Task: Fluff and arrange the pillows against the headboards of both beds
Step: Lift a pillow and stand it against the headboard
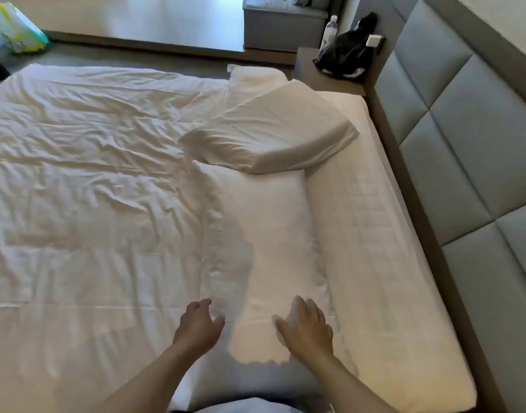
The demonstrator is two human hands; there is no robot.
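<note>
A long white pillow (270, 228) lies flat on the bed, a gap away from the grey padded headboard (470, 150) on the right. A second white pillow (270, 135) lies tilted across its far end, and a third one (252, 81) shows behind that. My left hand (197, 323) hovers at the near pillow's left edge, fingers curled and apart, holding nothing. My right hand (308, 326) rests on the near end of that pillow with its fingers spread.
A wrinkled white duvet (91, 180) covers the bed to the left. A bare mattress strip (375, 234) runs along the headboard. A nightstand (324, 76) at the far end carries a black bag (345, 55) and a water bottle (330, 29). A green-and-white package (17, 28) sits far left.
</note>
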